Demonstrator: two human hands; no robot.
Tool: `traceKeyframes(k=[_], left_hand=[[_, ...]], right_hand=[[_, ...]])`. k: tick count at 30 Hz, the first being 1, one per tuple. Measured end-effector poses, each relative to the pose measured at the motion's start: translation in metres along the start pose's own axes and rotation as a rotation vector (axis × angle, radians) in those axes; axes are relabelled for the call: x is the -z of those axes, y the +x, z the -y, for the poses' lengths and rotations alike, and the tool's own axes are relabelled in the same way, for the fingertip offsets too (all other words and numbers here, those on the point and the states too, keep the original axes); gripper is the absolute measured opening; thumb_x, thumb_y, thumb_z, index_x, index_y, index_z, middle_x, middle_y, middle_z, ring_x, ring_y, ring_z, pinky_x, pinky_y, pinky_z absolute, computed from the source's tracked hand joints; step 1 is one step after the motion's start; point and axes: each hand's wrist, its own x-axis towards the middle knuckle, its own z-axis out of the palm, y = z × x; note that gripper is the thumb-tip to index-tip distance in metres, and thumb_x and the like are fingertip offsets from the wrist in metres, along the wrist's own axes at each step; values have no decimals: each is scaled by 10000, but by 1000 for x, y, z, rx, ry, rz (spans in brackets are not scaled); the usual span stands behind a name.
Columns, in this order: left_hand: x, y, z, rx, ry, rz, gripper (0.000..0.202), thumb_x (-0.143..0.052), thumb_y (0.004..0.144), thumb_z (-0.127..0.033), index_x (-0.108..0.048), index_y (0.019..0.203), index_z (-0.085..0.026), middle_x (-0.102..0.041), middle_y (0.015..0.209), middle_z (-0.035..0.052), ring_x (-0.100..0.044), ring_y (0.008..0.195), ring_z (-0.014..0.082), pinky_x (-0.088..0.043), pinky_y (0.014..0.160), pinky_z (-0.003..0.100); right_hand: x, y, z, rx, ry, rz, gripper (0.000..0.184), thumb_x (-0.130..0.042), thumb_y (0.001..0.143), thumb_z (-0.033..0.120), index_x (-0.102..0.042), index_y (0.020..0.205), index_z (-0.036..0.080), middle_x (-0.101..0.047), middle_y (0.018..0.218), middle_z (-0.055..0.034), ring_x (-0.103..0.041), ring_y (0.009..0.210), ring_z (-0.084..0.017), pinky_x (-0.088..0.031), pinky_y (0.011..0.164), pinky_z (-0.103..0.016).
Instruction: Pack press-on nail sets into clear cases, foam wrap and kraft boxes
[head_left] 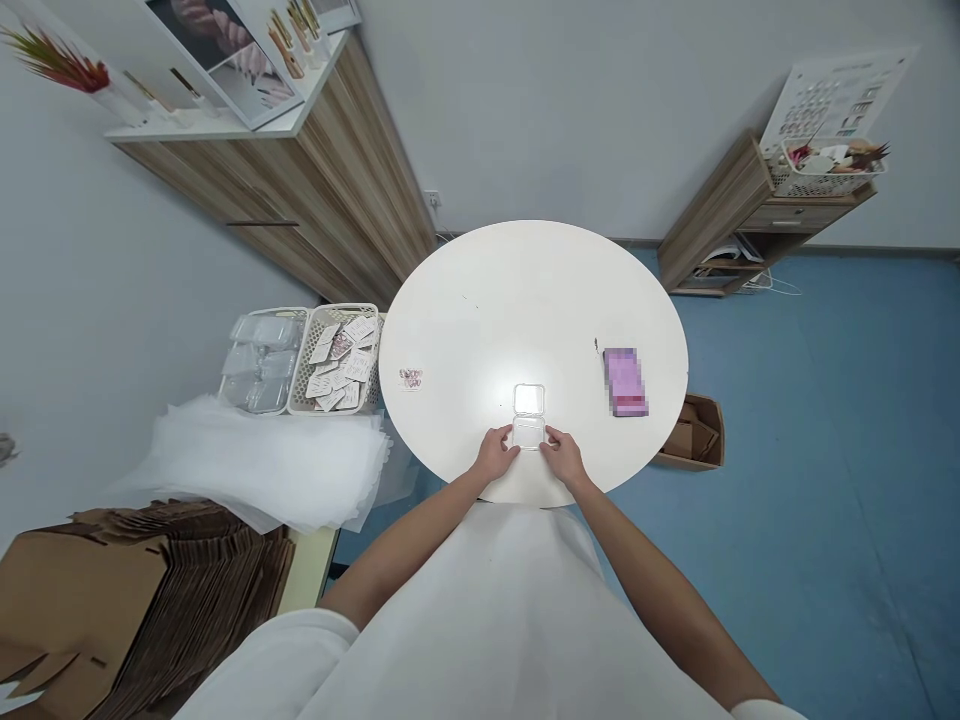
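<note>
A small clear plastic hinged box point(529, 415) lies open on the round white table point(525, 300), its lid folded away from me. My left hand point(495, 455) grips the near half of the box at its left side. My right hand point(562, 457) grips the same half at its right side. Both hands rest near the table's front edge. I cannot tell whether anything lies inside the box.
A small patterned packet point(410, 378) lies at the table's left and a purple item point(624, 381) at its right. Left of the table stand two white baskets point(300, 360) with clear boxes and cards, white sheets point(262, 460) and flat cardboard point(112, 600). An open carton point(694, 432) sits on the floor.
</note>
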Motion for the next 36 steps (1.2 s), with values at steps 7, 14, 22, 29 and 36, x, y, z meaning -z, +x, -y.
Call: traceKeyframes(k=[7,14,22,29,36], left_hand=[[-6,-1,1,23,-135,-16,507,-585,657,-149,-468,1148,-186,-509,887,25,-487,726,108,-405,763,274],[-10,-2,1,33,-206,-54,491,-583,672,-128,-457,1145,-162,-520,985,71,-502,846,136,-422,766,282],[-9,-12,6,37,-238,-19,468,-601,672,-140,-474,1120,-191,-507,1090,80,-494,945,161,-416,808,316],[15,-17,12,-33,-208,1,413,-579,704,-186,-481,1105,-197,-494,1112,84,-494,946,164,-436,771,304],[137,-2,42,-195,68,-159,265,-529,735,-202,-534,1000,-196,-503,982,57,-509,853,169,-436,725,300]], right_hand=[[0,-2,1,6,54,33,474,-489,659,273,-493,1126,195,-552,917,-39,-558,687,-134,-465,693,-310],[1,0,5,5,84,49,442,-477,668,263,-478,1106,200,-538,973,-57,-562,719,-143,-471,704,-323],[0,-7,4,14,108,21,447,-467,687,286,-438,1124,196,-518,1000,-66,-543,732,-147,-473,708,-321],[-10,-29,20,155,75,-204,395,-421,742,295,-413,1125,198,-490,1028,-81,-478,684,-135,-447,644,-298],[-76,-20,76,279,-34,77,356,-427,751,314,-445,1086,196,-521,960,-61,-468,641,-123,-437,623,-302]])
